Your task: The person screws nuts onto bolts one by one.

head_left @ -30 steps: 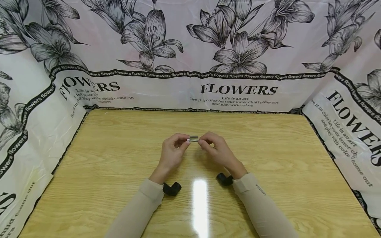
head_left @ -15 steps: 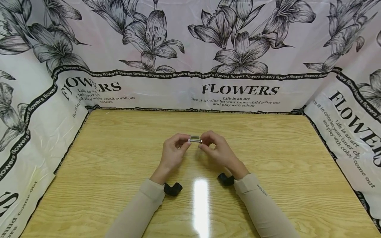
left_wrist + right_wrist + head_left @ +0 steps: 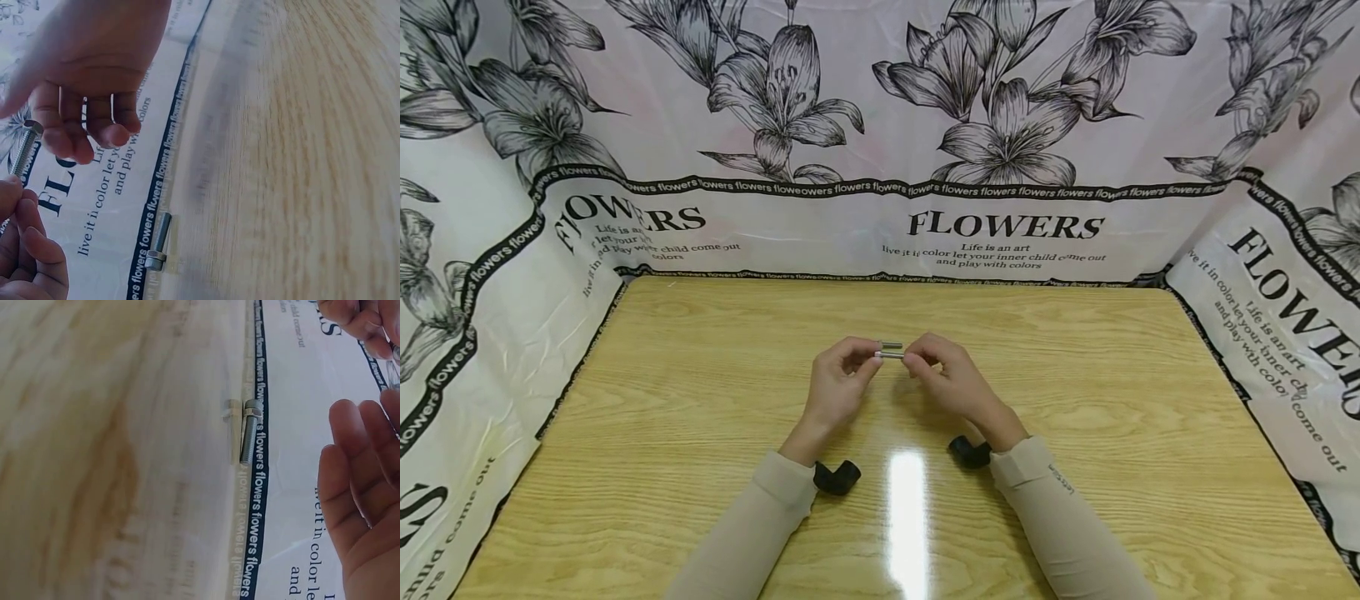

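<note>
The left hand (image 3: pixel 835 387) pinches a steel bolt (image 3: pixel 891 355) at center frame in the head view, hiding its left end. The right hand (image 3: pixel 957 382), fingers loosely curled, masks the other end; whether it grips cannot be told, its thumb cut off in the left wrist view. A second bolt (image 3: pixel 891 345) lies just beyond. At lower center, sleeves (image 3: pixel 748 525) partly hide two black pieces (image 3: pixel 838 478).

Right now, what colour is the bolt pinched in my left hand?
Silvery grey; the bolt shows best in the left wrist view.
</note>
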`<state>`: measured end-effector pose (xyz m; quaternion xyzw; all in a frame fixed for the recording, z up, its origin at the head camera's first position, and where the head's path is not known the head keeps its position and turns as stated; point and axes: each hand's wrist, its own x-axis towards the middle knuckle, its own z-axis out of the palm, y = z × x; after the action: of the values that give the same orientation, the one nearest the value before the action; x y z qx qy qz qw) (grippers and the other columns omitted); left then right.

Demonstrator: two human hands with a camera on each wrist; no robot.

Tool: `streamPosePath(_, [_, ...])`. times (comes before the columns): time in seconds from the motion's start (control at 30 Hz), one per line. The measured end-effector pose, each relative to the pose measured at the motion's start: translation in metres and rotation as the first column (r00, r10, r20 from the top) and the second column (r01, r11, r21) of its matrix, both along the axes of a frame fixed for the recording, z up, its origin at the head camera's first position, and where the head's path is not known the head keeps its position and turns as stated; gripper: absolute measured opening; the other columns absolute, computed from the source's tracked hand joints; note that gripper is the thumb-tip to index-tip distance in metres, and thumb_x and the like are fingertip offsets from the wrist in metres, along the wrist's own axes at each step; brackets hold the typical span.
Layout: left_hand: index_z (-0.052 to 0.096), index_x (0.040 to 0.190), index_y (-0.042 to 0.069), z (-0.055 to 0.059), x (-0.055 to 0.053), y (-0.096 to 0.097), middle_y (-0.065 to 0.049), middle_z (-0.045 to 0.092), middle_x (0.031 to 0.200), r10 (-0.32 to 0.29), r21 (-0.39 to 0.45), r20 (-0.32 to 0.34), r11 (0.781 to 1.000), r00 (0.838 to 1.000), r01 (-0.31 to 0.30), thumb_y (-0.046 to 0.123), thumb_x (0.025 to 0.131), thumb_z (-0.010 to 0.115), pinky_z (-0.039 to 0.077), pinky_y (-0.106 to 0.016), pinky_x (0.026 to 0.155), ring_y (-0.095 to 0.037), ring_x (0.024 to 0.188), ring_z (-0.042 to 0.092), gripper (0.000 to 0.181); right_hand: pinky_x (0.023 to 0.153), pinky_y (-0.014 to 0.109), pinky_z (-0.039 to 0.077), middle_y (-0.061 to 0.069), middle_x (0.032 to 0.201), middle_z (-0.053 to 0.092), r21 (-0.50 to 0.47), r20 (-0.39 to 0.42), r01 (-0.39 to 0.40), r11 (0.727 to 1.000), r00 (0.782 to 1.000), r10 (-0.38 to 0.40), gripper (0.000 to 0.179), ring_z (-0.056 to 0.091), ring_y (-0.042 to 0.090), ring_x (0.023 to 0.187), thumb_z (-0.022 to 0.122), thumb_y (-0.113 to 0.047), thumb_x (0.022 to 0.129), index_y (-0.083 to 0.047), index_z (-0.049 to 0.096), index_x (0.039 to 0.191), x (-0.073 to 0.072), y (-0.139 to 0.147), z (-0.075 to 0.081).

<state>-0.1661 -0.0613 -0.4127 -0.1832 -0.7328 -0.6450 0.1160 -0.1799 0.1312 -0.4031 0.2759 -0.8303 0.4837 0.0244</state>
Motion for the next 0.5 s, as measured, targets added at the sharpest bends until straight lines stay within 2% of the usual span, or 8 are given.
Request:
streamPosePath(0.1, [0.064, 0.098, -0.014, -0.0003, -0.0001, -0.0005, -0.026, 0.065, 0.092, 0.003, -0.004, -0.001, 1.0, 1.0, -0.003, -0.009, 0.086, 0.064, 0.052, -0.036, 0.068, -0.036, 0.078, 0.061, 0.013, 0.07, 0.037, 0.049, 0.014, 0.098, 0.059, -0.04, 0.038, -0.017, 0.999, 0.999, 0.019, 0.03, 0.059, 0.025, 0.08, 0.066, -0.005, 0.089, 0.001, 0.054, 0.116, -0.0005, 0.001, -0.0019])
streamPosePath(0.17, [0.064, 0.097, -0.014, -0.0006, -0.0003, -0.0006, -0.026, 0.065, 0.092, 0.003, -0.004, -0.003, 1.0, 1.0, -0.003, -0.009, 0.086, 0.064, 0.052, -0.035, 0.068, -0.035, 0.078, 0.061, 0.012, 0.069, 0.036, 0.05, 0.018, 0.101, 0.058, -0.073, 0.027, -0.038, 0.997, 0.999, 0.04, 0.04, 0.06, 0.027, 0.079, 0.068, -0.001, 0.086, 0.003, 0.048, 0.12, -0.0012, 0.0012, -0.0034])
streamPosePath(0.27, [0.064, 0.097, -0.013, -0.0008, -0.0007, -0.0005, -0.025, 0.065, 0.093, 0.006, -0.003, 0.003, 1.0, 1.0, -0.006, -0.01, 0.086, 0.064, 0.052, -0.033, 0.068, -0.034, 0.077, 0.061, 0.012, 0.069, 0.037, 0.051, 0.021, 0.096, 0.059, -0.11, -0.034, -0.066, 0.992, 0.997, 0.063, 0.034, 0.06, 0.028, 0.076, 0.068, 0.004, 0.085, 0.006, 0.049, 0.113, -0.0025, 0.0001, -0.0052])
streamPosePath(0.37, [0.064, 0.097, -0.012, -0.0006, -0.0008, 0.0, -0.024, 0.065, 0.094, 0.009, 0.001, 0.023, 1.0, 1.0, -0.009, -0.01, 0.085, 0.064, 0.051, -0.033, 0.068, -0.033, 0.078, 0.062, 0.012, 0.071, 0.04, 0.051, 0.018, 0.09, 0.062, -0.114, -0.089, -0.074, 0.991, 0.994, 0.064, 0.024, 0.059, 0.026, 0.075, 0.066, 0.006, 0.085, 0.008, 0.054, 0.106, -0.0031, -0.0009, -0.0058])
streamPosePath(0.5, [0.065, 0.098, -0.011, 0.001, 0.0001, 0.0005, -0.023, 0.066, 0.095, 0.01, 0.002, 0.045, 1.0, 0.999, -0.01, -0.009, 0.086, 0.064, 0.051, -0.034, 0.069, -0.032, 0.079, 0.062, 0.012, 0.072, 0.039, 0.05, 0.013, 0.086, 0.063, -0.091, -0.095, -0.061, 0.994, 0.994, 0.053, 0.016, 0.058, 0.022, 0.076, 0.065, 0.004, 0.087, 0.005, 0.058, 0.102, -0.0025, -0.0017, -0.0052])
